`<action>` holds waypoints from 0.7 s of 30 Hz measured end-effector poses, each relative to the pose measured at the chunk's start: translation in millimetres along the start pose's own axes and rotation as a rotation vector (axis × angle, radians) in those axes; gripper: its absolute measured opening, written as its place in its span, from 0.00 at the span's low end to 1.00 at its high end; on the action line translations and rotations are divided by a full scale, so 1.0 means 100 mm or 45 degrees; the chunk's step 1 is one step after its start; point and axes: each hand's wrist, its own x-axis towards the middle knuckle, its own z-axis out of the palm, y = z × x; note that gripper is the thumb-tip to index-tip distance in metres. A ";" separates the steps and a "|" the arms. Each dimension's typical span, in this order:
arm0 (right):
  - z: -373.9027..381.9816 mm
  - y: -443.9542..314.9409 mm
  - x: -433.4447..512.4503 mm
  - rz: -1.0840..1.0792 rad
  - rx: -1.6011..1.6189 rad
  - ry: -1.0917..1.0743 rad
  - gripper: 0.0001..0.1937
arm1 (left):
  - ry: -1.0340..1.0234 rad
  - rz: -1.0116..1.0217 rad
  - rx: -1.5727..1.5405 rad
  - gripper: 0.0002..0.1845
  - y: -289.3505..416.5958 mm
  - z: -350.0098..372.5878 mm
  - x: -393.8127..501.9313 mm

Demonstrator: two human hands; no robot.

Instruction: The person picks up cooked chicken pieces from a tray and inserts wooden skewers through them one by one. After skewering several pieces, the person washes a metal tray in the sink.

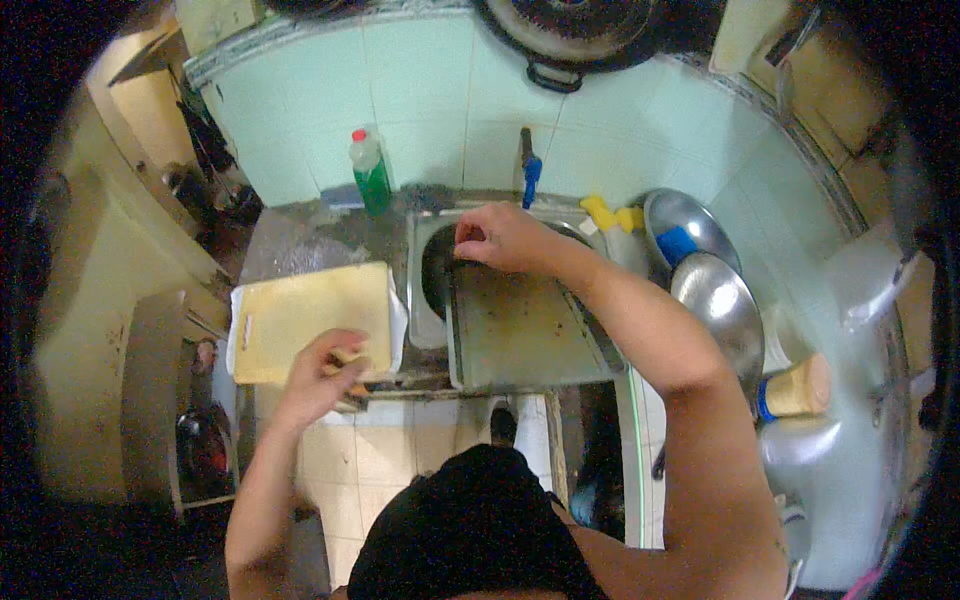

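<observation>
My left hand (319,379), blurred, is over the near right part of a pale yellow cutting board (307,307). Its fingers are curled, and something pale yellow shows between them; whether that is a held piece or the board behind is unclear. Under the board, a white edge (399,330) sticks out. My right hand (499,236) hovers at the far left corner of a flat rectangular tray (517,330) with small dark specks, its fingertips pinched together. Whether they hold anything is hidden. Partly covered by the tray is a metal sink (427,330) with a dark round basin.
Behind the sink stand a bottle of green liquid (371,176) and a blue-handled tap (531,176). To the right are yellow cloth or gloves (611,214), metal bowls (712,300), a blue sponge (676,244) and a blue-lidded jar (799,386). A large pan (570,30) sits above.
</observation>
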 end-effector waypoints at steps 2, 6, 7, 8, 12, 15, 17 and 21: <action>-0.20 0.47 0.14 0.015 -0.235 -0.024 0.14 | -0.227 -0.150 -0.203 0.23 0.33 0.46 0.56; -0.73 1.32 0.13 0.156 -0.429 0.085 0.14 | -0.469 -0.468 -0.340 0.28 0.41 1.40 1.69; -0.83 1.51 0.02 0.147 -0.351 0.074 0.14 | -0.418 -0.581 -0.519 0.27 0.32 1.62 1.98; -0.93 1.69 -0.08 0.073 -0.281 0.087 0.14 | -0.362 -0.693 -0.701 0.26 0.21 1.86 2.28; -1.04 2.49 -0.36 0.285 -0.450 -0.220 0.15 | -0.034 -1.096 -1.320 0.18 -0.34 2.68 3.24; -0.86 3.11 -0.47 0.433 -0.641 -0.201 0.20 | 0.019 -1.131 -1.505 0.16 -0.62 3.12 3.53; -0.64 3.43 -0.57 0.440 -0.684 -0.102 0.24 | 0.137 -1.195 -1.618 0.18 -0.76 3.37 3.58; -0.19 3.82 -0.78 0.651 -0.874 -0.097 0.35 | 0.101 -1.205 -1.788 0.19 -1.26 3.62 3.54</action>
